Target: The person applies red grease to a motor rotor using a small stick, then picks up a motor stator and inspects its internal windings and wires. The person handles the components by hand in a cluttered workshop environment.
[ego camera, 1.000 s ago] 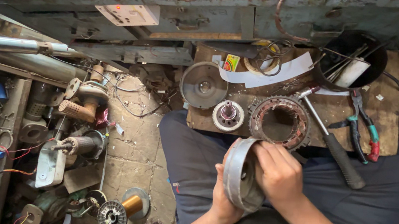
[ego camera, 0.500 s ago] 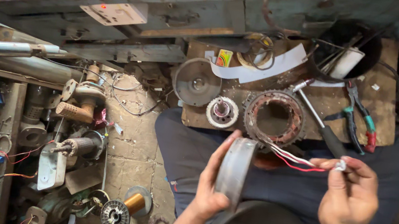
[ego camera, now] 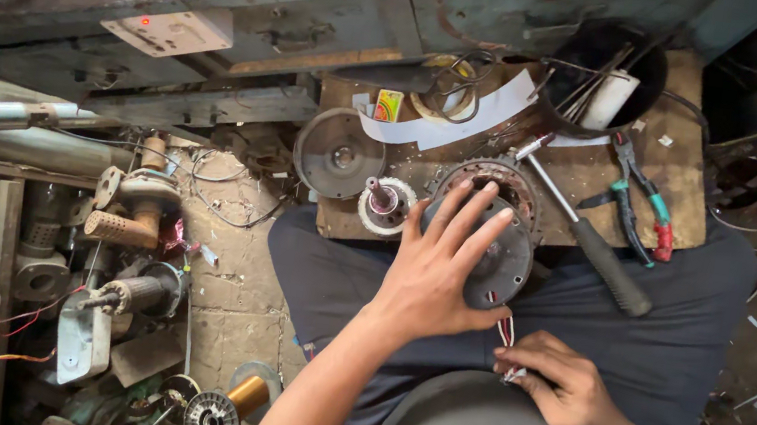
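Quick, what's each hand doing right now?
Left hand: open, fingers spread flat on the round metal motor cover.
Right hand: closed, pinching the red and white wires.

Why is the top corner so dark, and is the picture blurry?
In the head view, daylight falls softly on the left hand, the round motor cover and the wooden board; the top right corner lies in deep shadow. The middle is sharp, with no strong glare; the edges bend slightly from the wide lens.

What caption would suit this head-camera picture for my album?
Left hand pressing a round metal motor cover onto the stator on a wooden board, right hand pinching its red and white wires.
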